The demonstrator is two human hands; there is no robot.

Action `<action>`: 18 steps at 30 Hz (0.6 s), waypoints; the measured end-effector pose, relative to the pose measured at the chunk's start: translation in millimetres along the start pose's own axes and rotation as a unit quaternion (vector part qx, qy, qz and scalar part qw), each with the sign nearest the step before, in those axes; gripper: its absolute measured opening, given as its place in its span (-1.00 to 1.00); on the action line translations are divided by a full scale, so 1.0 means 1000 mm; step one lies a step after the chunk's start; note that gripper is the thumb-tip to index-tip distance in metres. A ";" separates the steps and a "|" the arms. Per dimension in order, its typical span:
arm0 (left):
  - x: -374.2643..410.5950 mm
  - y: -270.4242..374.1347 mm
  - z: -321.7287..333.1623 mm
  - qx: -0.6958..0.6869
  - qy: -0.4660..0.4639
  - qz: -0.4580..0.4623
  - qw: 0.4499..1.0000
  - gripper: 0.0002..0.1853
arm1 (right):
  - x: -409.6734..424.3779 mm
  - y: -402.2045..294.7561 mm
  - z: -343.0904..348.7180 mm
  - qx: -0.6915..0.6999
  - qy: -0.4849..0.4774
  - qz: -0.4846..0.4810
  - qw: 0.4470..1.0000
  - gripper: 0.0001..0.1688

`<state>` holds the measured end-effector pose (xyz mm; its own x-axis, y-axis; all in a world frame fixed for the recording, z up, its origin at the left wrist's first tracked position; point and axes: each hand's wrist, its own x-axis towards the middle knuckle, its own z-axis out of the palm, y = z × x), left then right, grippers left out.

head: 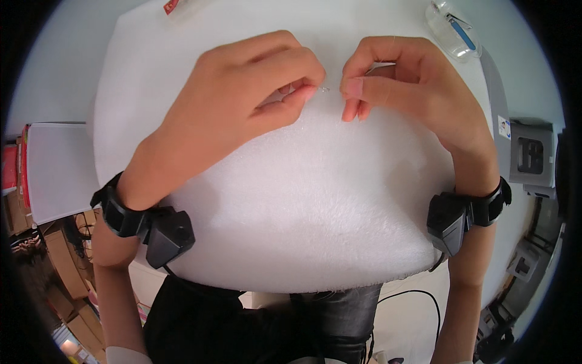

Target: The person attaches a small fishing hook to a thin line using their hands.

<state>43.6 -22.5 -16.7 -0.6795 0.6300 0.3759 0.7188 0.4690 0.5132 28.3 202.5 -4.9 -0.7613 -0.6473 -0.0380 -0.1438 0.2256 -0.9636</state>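
Over the upper middle of a white foam-like sheet [291,204], my left hand [254,82] pinches a tiny clear or metallic piece [324,89] between thumb and forefinger, its end poking out to the right. Just right of it, a small gap away, my right hand [400,82] has its thumb pressed to the forefinger, the other fingers curled beneath. Whether a fine thread or anything else lies in that pinch is too small to tell. A clear plastic case [454,34] with a blue-handled metal tool [463,34] lies beyond my right hand.
A small red-marked wrapper [171,6] lies at the far left edge of the sheet. Black devices are strapped to both wrists, with cables trailing down. A white panel [59,168] and cardboard boxes [66,264] stand at left; grey containers [532,154] stand at right.
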 end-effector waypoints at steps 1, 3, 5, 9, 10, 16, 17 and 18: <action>0.000 -0.001 -0.001 0.007 0.012 0.009 1.000 -0.85 | 0.001 0.000 0.000 -0.013 -0.001 -0.004 1.000 -0.89; 0.001 -0.001 0.000 0.012 0.039 0.026 0.999 -0.85 | 0.002 0.000 -0.001 -0.039 -0.003 -0.012 0.999 -0.88; 0.001 -0.001 -0.002 0.012 0.052 0.031 0.998 -0.85 | 0.004 -0.001 0.000 -0.038 -0.007 0.003 0.999 -0.86; 0.001 -0.002 -0.003 0.014 0.051 0.013 0.999 -0.84 | 0.005 -0.001 -0.001 -0.046 -0.009 0.013 0.999 -0.85; 0.001 -0.001 -0.003 0.017 0.051 0.007 0.999 -0.84 | 0.005 -0.002 -0.001 -0.047 -0.011 0.012 0.999 -0.85; 0.001 -0.001 -0.001 0.018 0.063 0.027 0.997 -0.84 | 0.003 -0.002 -0.001 -0.064 0.000 0.007 0.998 -0.85; 0.002 -0.002 -0.001 0.025 0.063 0.036 0.997 -0.84 | 0.002 -0.003 0.000 -0.077 0.011 0.004 0.997 -0.85; 0.001 -0.002 -0.001 0.033 0.063 0.043 0.997 -0.83 | 0.001 -0.004 0.001 -0.088 0.022 0.002 0.996 -0.85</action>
<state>41.2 -23.3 -16.3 -0.6243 0.5895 0.5125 0.7810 0.4584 0.4241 28.8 199.8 -1.2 -0.7889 -0.6139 -0.0261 -0.2461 0.3546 -0.9021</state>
